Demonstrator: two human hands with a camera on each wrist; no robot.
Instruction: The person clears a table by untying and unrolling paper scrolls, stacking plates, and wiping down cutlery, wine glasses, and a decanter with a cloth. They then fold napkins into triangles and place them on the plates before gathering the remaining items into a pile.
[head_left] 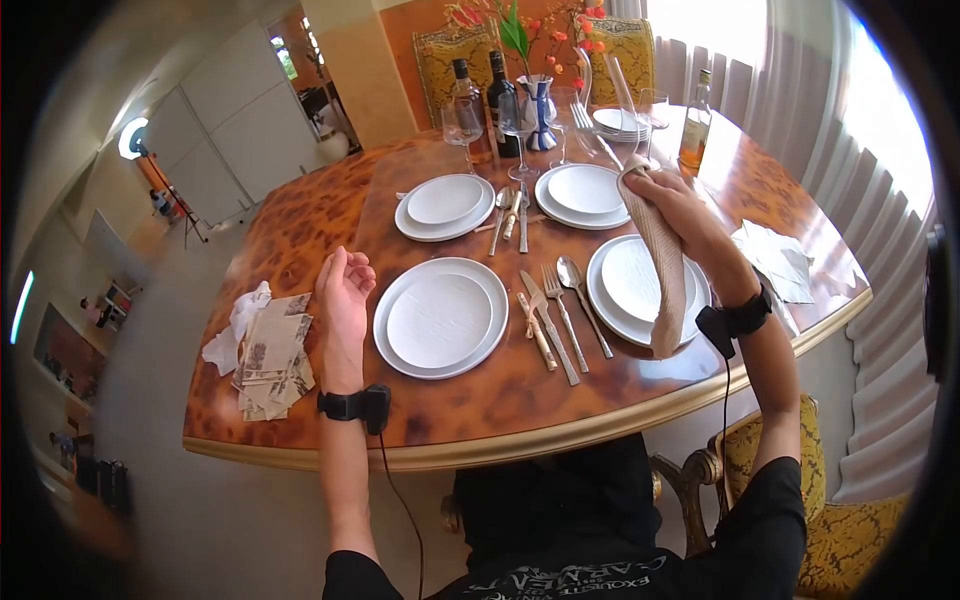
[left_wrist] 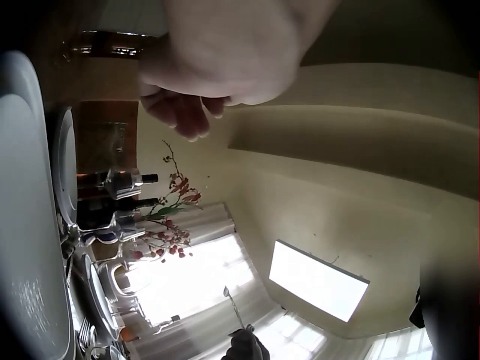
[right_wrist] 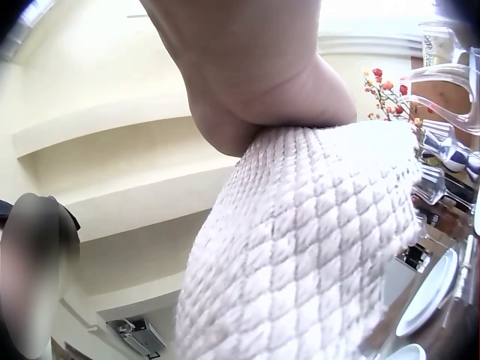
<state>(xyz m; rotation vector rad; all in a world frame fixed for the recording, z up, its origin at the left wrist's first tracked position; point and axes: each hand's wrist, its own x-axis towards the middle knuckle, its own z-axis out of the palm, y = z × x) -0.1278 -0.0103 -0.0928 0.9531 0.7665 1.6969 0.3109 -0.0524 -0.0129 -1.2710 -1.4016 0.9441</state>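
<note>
My right hand (head_left: 685, 215) grips a beige textured cloth (head_left: 662, 260), which hangs over the right-hand plates (head_left: 612, 300). A fork (head_left: 590, 128) sticks out of the same grip, tines up. The right wrist view shows the quilted cloth (right_wrist: 300, 232) below the hand (right_wrist: 262, 75), with the fingers hidden. My left hand (head_left: 345, 290) is raised left of the near white plates (head_left: 440, 315), fingers loosely bent and holding nothing. It also shows in the left wrist view (left_wrist: 225, 60). Between the two near settings lie a knife (head_left: 555, 330), a fork (head_left: 562, 305), a spoon (head_left: 585, 300) and a tied roll (head_left: 537, 332).
Printed papers (head_left: 272, 350) and a crumpled white tissue (head_left: 245, 315) lie at the left, white napkins (head_left: 775, 262) at the right. Farther back are two more plate settings, wine glasses (head_left: 520, 130), dark bottles (head_left: 500, 100), a flower vase (head_left: 540, 110) and an amber bottle (head_left: 694, 130).
</note>
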